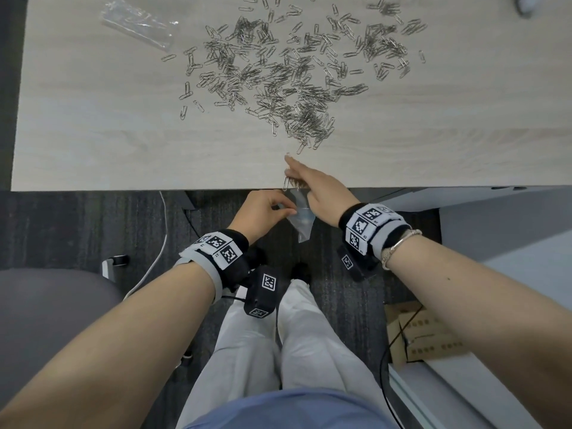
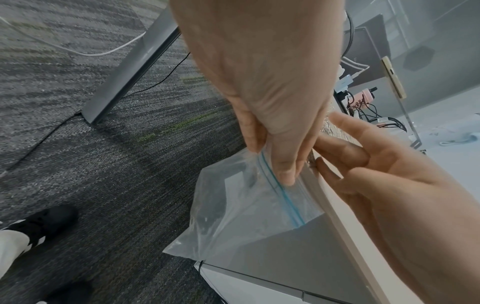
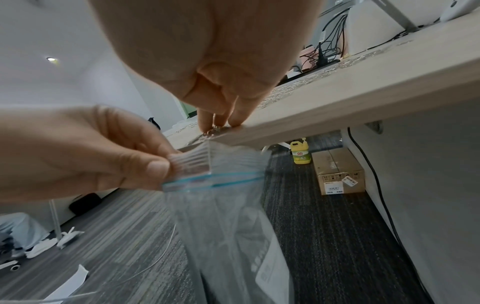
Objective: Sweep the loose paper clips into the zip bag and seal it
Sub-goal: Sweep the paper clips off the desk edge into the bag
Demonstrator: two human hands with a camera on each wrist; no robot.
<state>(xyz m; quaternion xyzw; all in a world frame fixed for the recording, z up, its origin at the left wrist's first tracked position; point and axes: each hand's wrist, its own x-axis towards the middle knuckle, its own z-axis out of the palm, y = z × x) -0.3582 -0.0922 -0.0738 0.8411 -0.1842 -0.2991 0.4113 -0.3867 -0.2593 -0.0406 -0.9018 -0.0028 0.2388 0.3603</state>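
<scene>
Several silver paper clips [image 1: 288, 75] lie spread over the light wood table [image 1: 93, 134]. A clear zip bag [image 1: 301, 222] with a blue zip line hangs just below the table's near edge. My left hand [image 1: 280, 207] pinches the bag's top lip [image 2: 270, 164] between thumb and fingers, holding its mouth against the edge. My right hand [image 1: 294, 173] lies on the tabletop at that edge with straight fingers on a small bunch of clips [image 3: 215, 129] right above the bag [image 3: 228, 226]. The bag looks almost empty.
A second clear plastic bag [image 1: 139, 24] lies at the table's far left. Under the table are a yellow bottle [image 3: 301, 154], a cardboard box [image 3: 337, 170] and cables. A grey chair [image 1: 46, 305] stands at my left and a carton [image 1: 427, 335] at my right.
</scene>
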